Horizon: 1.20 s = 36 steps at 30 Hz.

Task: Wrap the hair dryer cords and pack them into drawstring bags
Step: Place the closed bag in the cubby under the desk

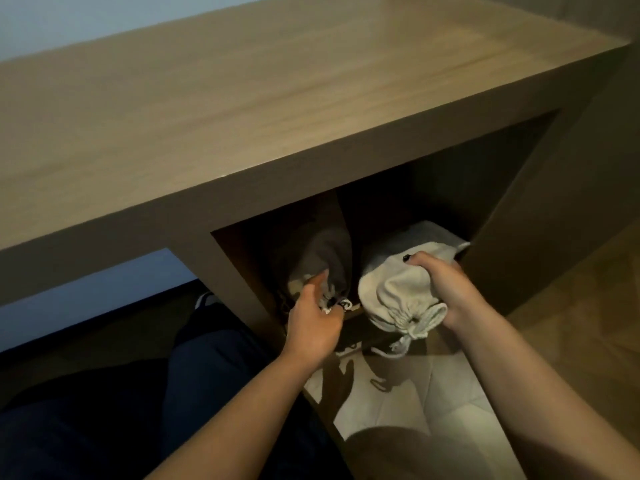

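Note:
A cream drawstring bag (394,296), full and cinched at its mouth, lies at the front of an open cubby under a wooden desk. My right hand (446,289) grips it from the right, fingers curled over its top. Its white cord (398,348) hangs down in front. A dark grey drawstring bag (329,258) stands in the left part of the cubby. My left hand (311,320) holds that bag's gathered neck and white cord. No hair dryer shows; the bags hide what they hold.
The wooden desk top (277,109) spreads above the cubby. The cubby's left wall (239,271) and right wall (540,216) close in the bags. A pale tiled floor (415,403) lies below, and my dark trouser leg (173,393) is at lower left.

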Motion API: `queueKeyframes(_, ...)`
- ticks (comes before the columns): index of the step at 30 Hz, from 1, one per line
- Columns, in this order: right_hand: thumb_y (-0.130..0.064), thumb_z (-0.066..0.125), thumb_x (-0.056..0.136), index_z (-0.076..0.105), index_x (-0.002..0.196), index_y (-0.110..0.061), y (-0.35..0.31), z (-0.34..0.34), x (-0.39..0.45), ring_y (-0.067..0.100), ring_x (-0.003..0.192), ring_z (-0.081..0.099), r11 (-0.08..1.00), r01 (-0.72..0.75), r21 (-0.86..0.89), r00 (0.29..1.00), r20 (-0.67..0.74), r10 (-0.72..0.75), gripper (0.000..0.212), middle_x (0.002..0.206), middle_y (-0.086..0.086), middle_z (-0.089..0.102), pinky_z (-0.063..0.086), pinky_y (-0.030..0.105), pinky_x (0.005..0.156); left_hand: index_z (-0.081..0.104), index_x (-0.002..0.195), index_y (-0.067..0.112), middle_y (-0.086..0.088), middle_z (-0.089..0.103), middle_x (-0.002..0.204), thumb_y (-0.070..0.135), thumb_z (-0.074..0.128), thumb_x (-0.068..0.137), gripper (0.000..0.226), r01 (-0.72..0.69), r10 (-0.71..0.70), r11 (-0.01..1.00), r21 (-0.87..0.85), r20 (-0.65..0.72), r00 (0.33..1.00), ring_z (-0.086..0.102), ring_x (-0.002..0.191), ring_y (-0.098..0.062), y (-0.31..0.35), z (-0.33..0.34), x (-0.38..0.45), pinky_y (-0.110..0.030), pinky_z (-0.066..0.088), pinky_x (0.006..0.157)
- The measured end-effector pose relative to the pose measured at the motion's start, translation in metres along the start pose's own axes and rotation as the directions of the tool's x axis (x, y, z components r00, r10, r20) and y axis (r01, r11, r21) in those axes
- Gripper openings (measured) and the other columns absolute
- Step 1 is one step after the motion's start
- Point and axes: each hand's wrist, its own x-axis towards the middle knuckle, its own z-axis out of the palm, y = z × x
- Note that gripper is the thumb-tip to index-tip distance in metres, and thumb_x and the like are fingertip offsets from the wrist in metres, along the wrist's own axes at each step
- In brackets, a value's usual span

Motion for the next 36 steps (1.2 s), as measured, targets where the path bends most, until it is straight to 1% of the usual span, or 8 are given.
queueKeyframes(6, -0.019, 0.072, 0.081, 0.049, 0.126, -0.007, -0.004, 0.02, 0.039, 0.021, 0.068, 0.068, 0.985, -0.008, -0.174, 0.997, -0.071, -0.004, 0.052, 0.092, 0.013, 0.065, 0.05, 0.025, 0.047, 0.026, 0.151, 0.032, 0.002, 0.057, 0.125, 0.007, 0.058, 0.092, 0.071, -0.03, 0.007, 0.978, 0.205, 0.115, 0.993, 0.06, 0.078, 0.001, -0.015, -0.002, 0.016, -0.008, 0.049, 0.069)
queueKeyframes(8, -0.021, 0.073, 0.081, 0.059, 0.115, -0.002, -0.004, 0.026, 0.052, 0.019, 0.063, 0.07, 0.987, -0.058, -0.151, 0.998, -0.027, 0.054, 0.041, 0.09, 0.015, 0.07, 0.053, 0.025, 0.049, 0.022, 0.152, 0.032, -0.001, 0.054, 0.132, 0.01, 0.059, 0.092, 0.074, -0.045, 0.003, 0.961, 0.274, 0.154, 0.988, 0.065, 0.088, -0.008, -0.018, 0.001, 0.021, -0.007, 0.047, 0.068)
queueKeyframes(11, -0.019, 0.064, 0.088, 0.065, 0.088, -0.006, -0.005, 0.036, 0.065, 0.015, 0.053, 0.067, 0.983, -0.091, -0.161, 0.993, 0.064, 0.102, 0.012, 0.067, 0.009, 0.07, 0.054, 0.028, 0.058, 0.021, 0.153, 0.031, -0.001, 0.043, 0.145, 0.012, 0.06, 0.092, 0.075, -0.08, 0.005, 0.934, 0.348, 0.212, 0.977, 0.058, 0.117, -0.022, -0.021, 0.007, 0.026, -0.02, 0.048, 0.091)
queueKeyframes(14, -0.022, 0.062, 0.089, 0.066, 0.094, -0.006, -0.007, 0.044, 0.079, 0.018, 0.061, 0.065, 0.938, -0.061, -0.341, 0.992, 0.079, 0.093, 0.017, 0.07, 0.008, 0.069, 0.05, 0.037, 0.075, 0.021, 0.153, 0.034, -0.002, 0.039, 0.149, 0.013, 0.061, 0.092, 0.076, -0.069, -0.028, 0.929, 0.364, 0.253, 0.967, 0.054, 0.122, -0.036, -0.026, 0.009, 0.029, -0.039, 0.051, 0.098)
queueKeyframes(17, -0.019, 0.066, 0.089, 0.057, 0.125, -0.003, -0.013, 0.049, 0.091, 0.023, 0.107, 0.056, 0.881, 0.059, -0.47, 0.998, 0.016, -0.058, 0.041, 0.119, 0.007, 0.06, 0.042, 0.035, 0.098, 0.02, 0.153, 0.034, 0.002, 0.018, 0.161, 0.012, 0.06, 0.092, 0.077, -0.082, -0.028, 0.921, 0.38, 0.275, 0.961, 0.033, 0.142, -0.028, -0.034, 0.006, 0.03, -0.032, 0.03, 0.115)
queueKeyframes(19, -0.022, 0.071, 0.085, 0.052, 0.134, -0.009, -0.018, 0.047, 0.103, 0.026, 0.121, 0.052, 0.845, 0.121, -0.52, 0.987, -0.025, -0.157, 0.054, 0.134, 0.008, 0.054, 0.042, 0.038, 0.103, 0.02, 0.153, 0.037, 0.008, 0.007, 0.163, 0.009, 0.06, 0.091, 0.078, -0.075, -0.035, 0.924, 0.376, 0.277, 0.96, 0.037, 0.139, -0.032, -0.038, 0.004, 0.031, -0.039, 0.035, 0.113)
queueKeyframes(26, -0.04, 0.069, 0.086, 0.041, 0.143, -0.019, -0.019, 0.04, 0.12, 0.031, 0.119, 0.053, 0.643, 0.199, -0.74, 0.966, 0.037, -0.256, 0.066, 0.138, 0.013, 0.052, 0.044, 0.037, 0.093, 0.019, 0.152, 0.036, 0.019, -0.008, 0.161, 0.011, 0.059, 0.092, 0.077, -0.077, -0.038, 0.917, 0.392, 0.276, 0.96, 0.046, 0.131, -0.037, -0.044, 0.007, 0.04, -0.047, 0.05, 0.099)
queueKeyframes(36, -0.059, 0.061, 0.084, 0.041, 0.144, -0.017, -0.013, 0.05, 0.131, 0.029, 0.117, 0.056, 0.697, 0.119, -0.707, 0.977, -0.042, -0.209, 0.075, 0.138, 0.012, 0.052, 0.046, 0.036, 0.09, 0.021, 0.152, 0.037, 0.022, -0.009, 0.16, 0.011, 0.059, 0.092, 0.075, -0.078, -0.042, 0.92, 0.384, 0.294, 0.955, 0.029, 0.144, -0.025, -0.046, 0.003, 0.042, -0.038, 0.044, 0.108)
